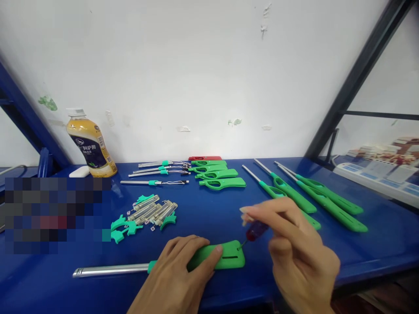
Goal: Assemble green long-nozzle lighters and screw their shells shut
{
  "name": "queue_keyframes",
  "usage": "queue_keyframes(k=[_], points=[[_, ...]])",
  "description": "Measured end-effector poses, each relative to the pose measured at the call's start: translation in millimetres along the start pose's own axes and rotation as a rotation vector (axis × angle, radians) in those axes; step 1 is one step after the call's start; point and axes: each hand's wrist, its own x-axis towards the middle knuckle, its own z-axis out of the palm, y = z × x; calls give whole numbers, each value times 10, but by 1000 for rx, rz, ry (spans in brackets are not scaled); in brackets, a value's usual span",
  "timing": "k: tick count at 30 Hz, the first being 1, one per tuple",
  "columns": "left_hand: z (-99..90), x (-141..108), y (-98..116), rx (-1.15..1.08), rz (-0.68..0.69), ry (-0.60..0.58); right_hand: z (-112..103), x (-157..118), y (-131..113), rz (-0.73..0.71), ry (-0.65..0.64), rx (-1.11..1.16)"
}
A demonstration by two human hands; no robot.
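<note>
Two bare hands meet at the lower centre of the frame over a green lighter [225, 262], which lies flat on the blue table [203, 218], metal tube pointing left. Its handle runs beneath the left hand [180, 268]: the fingers lie bent across it, closed against the table, and the thumb rests on top, left of the dark slot. Beyond that thumb, the handle's end sticks out bare to the right. The right hand [291, 244], right of centre, has its fingers drawn nearly together about a tilted screwdriver [255, 230]; the exact thumb contact cannot be told. The screwdriver's thin shaft slopes down to the handle's right end, below the right fingertips. Four green lighters [322, 200] lie farther right; silvery parts [152, 213] lie heaped left of centre.
</note>
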Motion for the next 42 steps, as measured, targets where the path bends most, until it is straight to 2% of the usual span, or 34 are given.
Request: queue_keyframes(k=[2, 4, 8, 10, 14, 17, 21, 26, 28, 31, 33, 37, 42], points=[[10, 2, 0, -1, 2, -6, 5, -13, -3, 49, -64, 63], [17, -1, -2, 2, 1, -36, 23, -17, -9, 83, -61, 87], [21, -31, -13, 6, 9, -60, 55, -13, -27, -58, 99, -145], [21, -47, -15, 12, 14, -58, 44, -3, -39, -84, 112, -191], [25, -52, -10, 19, 16, -57, -11, 35, -62, 77, -51, -5], [24, -37, -17, 21, 24, -59, -17, 61, -69, 145, -24, 81], [11, -33, -38, 51, 28, -65, -8, 68, -55, 60, 94, 18], [6, -48, -40, 41, 36, -57, -29, 32, -52, 94, -32, 71], [11, -51, -38, 42, 35, -64, -4, 15, -52, 100, 0, 126], [25, -52, -38, 48, 44, -78, 36, 6, -54, 39, 73, 63], [39, -54, -41, 50, 42, -72, 29, 13, -66, 23, 50, 2], [64, -62, -51, 68, 40, -40, -36, 35, -102, 92, -14, 18], [58, -78, -63, 89, 51, -53, -28, 38, -74, 10, 111, -53]])
